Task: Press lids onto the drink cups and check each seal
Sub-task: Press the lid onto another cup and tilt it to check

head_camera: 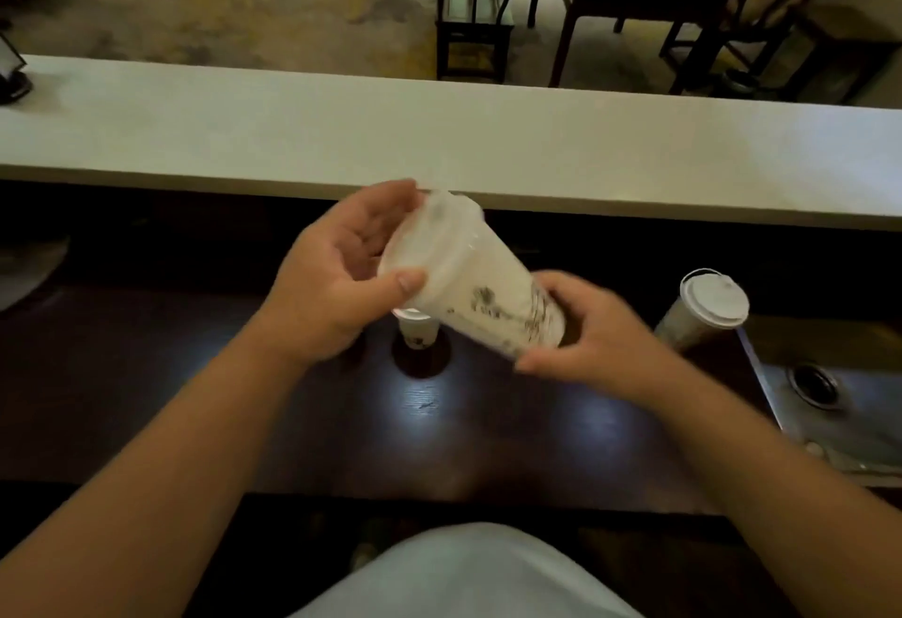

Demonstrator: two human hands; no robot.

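1. I see both hands holding one lidded drink cup (481, 298) in the air above the dark worktop (341, 422), tipped well over so its lid end points up and to the left and its base down and to the right.
2. My left hand (337, 285) is at the lid end: the thumb lies against the cup wall just under the lid (439, 237), and the fingers (390, 198) curl round the far side of the lid rim, clamped on it.
3. My right hand (593, 334) takes the base end, fingers curled round the bottom of the cup with the thumb underneath. The hand is blurred, so I cannot make out the fingers one by one.
4. The cup is pale and translucent with dark printed marks on its lower half, and the lid sits on it.
5. A second lidded cup (703, 315) stands on the worktop to the right, well apart from the hands, close to a metal sink (830, 403) with a round drain.
6. Directly below the held cup a small cup (417, 329) sits in a round recess in the worktop, partly hidden by the left hand.
7. Beyond the worktop runs a raised white counter (439, 139), and behind it stand dark wooden chairs (471, 7) on a mottled floor.
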